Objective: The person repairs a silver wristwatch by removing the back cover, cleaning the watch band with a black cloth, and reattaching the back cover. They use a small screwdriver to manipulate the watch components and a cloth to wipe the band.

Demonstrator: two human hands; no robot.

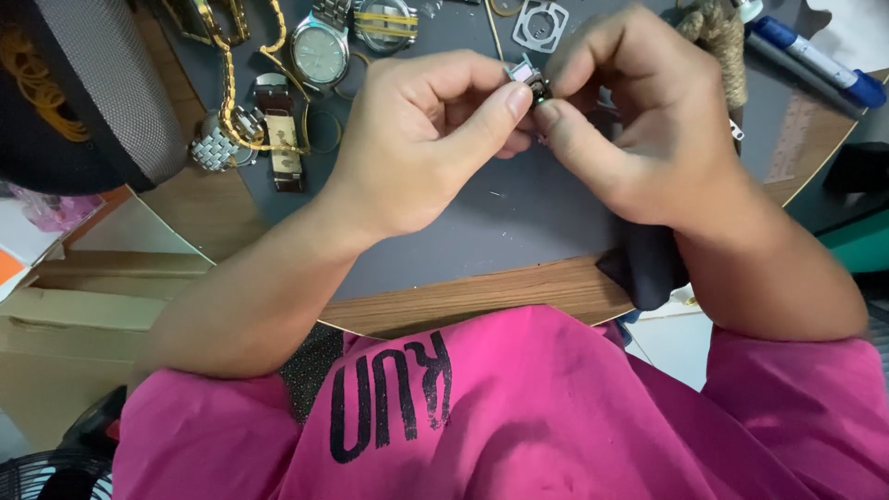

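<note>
Two bare hands meet over the grey mat [500, 218] in the head view, pinching one small metal watch part [530, 79] between them. The left hand [421, 139] clamps it with thumb and curled forefinger, and the right hand [639, 120] closes on it from the other side, fingertips touching the piece. Just beyond the grip lies a square white frame [540, 25]. Off to the left of the grip sit a silver wristwatch [319, 51], a brown strap [281, 130] and a gold chain [227, 93]. Beyond the right hand, a blue marker [820, 60]. Under the right wrist, a dark cloth [645, 264].
</note>
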